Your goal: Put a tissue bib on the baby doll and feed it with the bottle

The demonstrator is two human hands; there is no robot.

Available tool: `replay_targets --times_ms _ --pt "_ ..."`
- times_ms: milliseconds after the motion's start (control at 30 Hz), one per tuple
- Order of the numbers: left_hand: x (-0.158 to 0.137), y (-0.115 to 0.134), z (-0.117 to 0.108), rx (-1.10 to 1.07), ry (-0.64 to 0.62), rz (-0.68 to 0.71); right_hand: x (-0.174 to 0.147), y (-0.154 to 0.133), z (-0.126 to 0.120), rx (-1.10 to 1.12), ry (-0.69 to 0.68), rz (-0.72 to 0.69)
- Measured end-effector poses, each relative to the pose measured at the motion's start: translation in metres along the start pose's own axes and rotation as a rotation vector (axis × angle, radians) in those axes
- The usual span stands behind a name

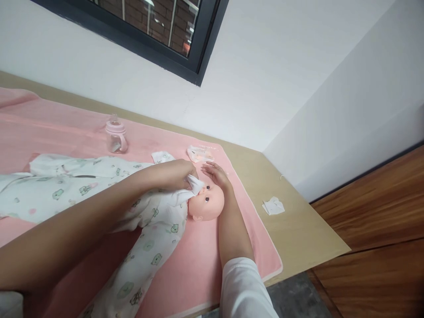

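A baby doll [208, 206] in a white romper [99, 194] printed with small animals lies on its back, its head toward the right. My left hand [179, 173] is closed on a white tissue [195, 185], which touches the doll's face by the mouth. Some of the tissue is hidden under the fingers. My right hand [216, 175] curves around the far side of the doll's head with its fingers apart and nothing in them. Just beyond its fingertips is a clear plastic packet [200, 154].
Under the doll a pink blanket [198, 260] covers much of the wooden table [285, 238]. A pink-lidded baby bottle [115, 137] stands at the back left. A crumpled white tissue [273, 206] lies to the right. White walls and a dark-framed window [195, 66] rise behind.
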State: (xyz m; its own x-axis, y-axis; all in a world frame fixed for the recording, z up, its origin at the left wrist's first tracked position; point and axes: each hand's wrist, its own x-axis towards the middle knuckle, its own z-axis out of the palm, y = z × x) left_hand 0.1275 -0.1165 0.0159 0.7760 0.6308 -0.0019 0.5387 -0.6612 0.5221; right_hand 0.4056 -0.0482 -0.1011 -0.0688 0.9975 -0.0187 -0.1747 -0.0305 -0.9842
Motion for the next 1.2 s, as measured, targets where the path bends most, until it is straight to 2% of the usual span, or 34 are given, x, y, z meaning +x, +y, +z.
replay_targets --times_ms 467,800,967,1200 --pt "0.000 0.006 -0.004 0.088 0.095 -0.033 0.003 0.002 -0.002 0.005 -0.001 -0.001" --pt "0.004 0.011 0.001 0.150 0.109 -0.026 0.003 0.002 -0.003 -0.003 -0.006 -0.004" --pt "0.002 0.013 0.004 0.132 0.159 -0.032 0.003 0.002 -0.002 -0.005 0.010 0.002" --pt "0.001 0.015 0.005 0.115 0.164 -0.031 0.005 0.004 -0.005 -0.001 0.001 -0.005"
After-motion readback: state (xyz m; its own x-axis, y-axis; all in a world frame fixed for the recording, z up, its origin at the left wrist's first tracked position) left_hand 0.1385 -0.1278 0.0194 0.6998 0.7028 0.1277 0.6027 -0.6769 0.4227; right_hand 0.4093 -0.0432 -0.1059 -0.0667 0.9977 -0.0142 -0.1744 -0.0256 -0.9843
